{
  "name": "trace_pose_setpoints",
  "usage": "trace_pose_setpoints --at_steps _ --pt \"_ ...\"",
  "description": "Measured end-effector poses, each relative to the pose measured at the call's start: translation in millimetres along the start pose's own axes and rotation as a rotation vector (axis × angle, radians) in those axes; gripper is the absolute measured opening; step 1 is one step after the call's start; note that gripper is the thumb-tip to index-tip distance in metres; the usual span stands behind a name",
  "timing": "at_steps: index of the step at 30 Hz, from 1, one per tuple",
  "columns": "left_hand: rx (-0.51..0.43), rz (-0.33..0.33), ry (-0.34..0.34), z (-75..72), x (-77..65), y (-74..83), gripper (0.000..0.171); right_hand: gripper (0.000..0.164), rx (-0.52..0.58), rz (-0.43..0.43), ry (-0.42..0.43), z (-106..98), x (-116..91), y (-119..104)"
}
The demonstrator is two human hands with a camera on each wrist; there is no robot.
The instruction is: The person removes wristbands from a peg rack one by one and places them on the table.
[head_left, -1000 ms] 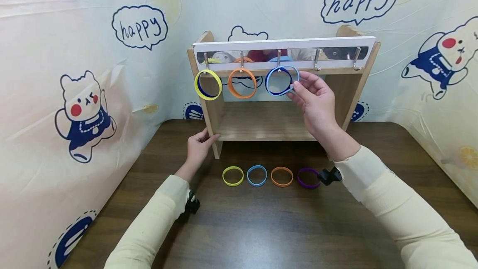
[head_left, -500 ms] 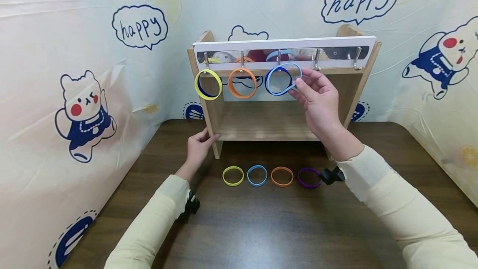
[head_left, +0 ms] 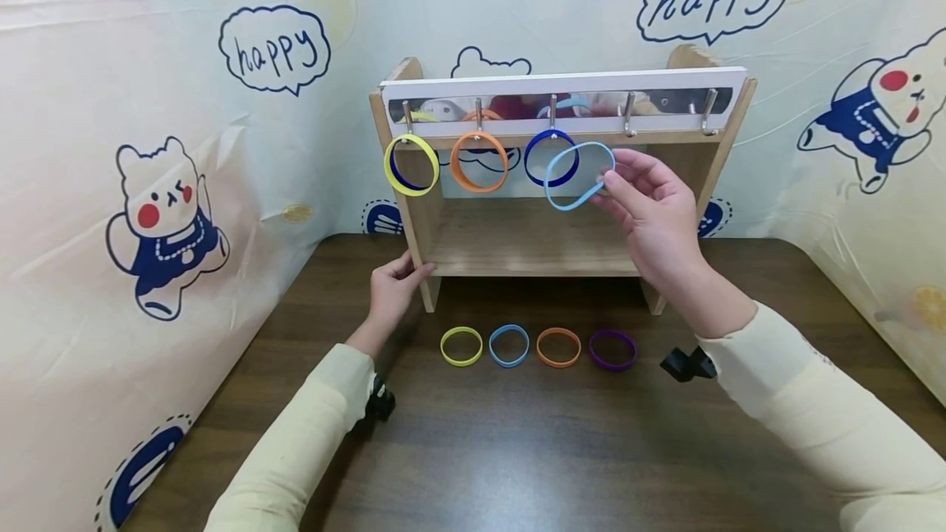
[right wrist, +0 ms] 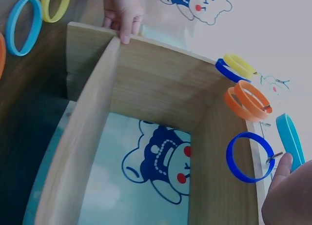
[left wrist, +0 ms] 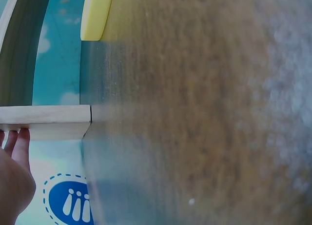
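My right hand [head_left: 658, 212] pinches a light blue wristband [head_left: 584, 199] between thumb and fingers, slightly in front of the rack's middle hook. A dark blue wristband [head_left: 529, 169] hangs from that hook; in the right wrist view the held band [right wrist: 288, 137] is apart from it. Lower on the left, my left hand [head_left: 392, 294] grips the edge of the wooden rack's side panel [head_left: 418, 228], thumb in front. In the left wrist view, its fingers [left wrist: 20, 147] touch the wood. A yellow wristband [head_left: 414, 192] with a dark blue one behind, and orange wristbands [head_left: 457, 175], hang from the left hooks.
Two bare hooks [head_left: 630, 115] are at the right of the white rail [head_left: 576, 85]. On the brown table [head_left: 488, 450] lie wristbands in a row: yellow [head_left: 461, 364], light blue [head_left: 508, 364], orange [head_left: 558, 364] and purple [head_left: 613, 367]. A printed cloth [head_left: 170, 39] surrounds the table.
The right hand has drawn the light blue wristband off the middle hook, to the right and lower, leaving the dark blue one hanging. The left hand stays on the rack.
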State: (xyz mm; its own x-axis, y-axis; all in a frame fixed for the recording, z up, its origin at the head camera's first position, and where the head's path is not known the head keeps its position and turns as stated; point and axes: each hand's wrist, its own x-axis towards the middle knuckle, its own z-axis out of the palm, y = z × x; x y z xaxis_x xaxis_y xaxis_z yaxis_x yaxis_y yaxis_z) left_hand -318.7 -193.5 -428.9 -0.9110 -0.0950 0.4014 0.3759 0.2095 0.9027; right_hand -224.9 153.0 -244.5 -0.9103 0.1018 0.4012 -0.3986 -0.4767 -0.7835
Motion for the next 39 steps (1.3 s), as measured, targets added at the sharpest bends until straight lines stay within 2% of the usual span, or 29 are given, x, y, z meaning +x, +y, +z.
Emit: trace_pose_setpoints --at_steps 7,15,20,29,39 --pt "0.010 -0.002 -0.003 -0.3 1.3 -0.8 0.050 0.028 -0.036 0.046 0.001 -21 -11 0" --pt "-0.005 -0.024 -0.026 -1.2 0.8 0.1 0.047 0.025 -0.014 0.111 -0.029 -48 -24 4" --pt "-0.006 -0.014 -0.012 -0.7 -0.2 1.0 0.049 0.020 -0.004 0.128 -0.025 -65 -31 10" --pt "-0.011 -0.021 -0.001 -0.1 -0.3 3.5 0.050 0.019 -0.089 0.159 -0.050 -100 -47 25" --pt "-0.008 -0.013 0.003 0.1 -1.2 3.3 0.049 0.020 -0.198 0.277 -0.035 -145 -61 39"
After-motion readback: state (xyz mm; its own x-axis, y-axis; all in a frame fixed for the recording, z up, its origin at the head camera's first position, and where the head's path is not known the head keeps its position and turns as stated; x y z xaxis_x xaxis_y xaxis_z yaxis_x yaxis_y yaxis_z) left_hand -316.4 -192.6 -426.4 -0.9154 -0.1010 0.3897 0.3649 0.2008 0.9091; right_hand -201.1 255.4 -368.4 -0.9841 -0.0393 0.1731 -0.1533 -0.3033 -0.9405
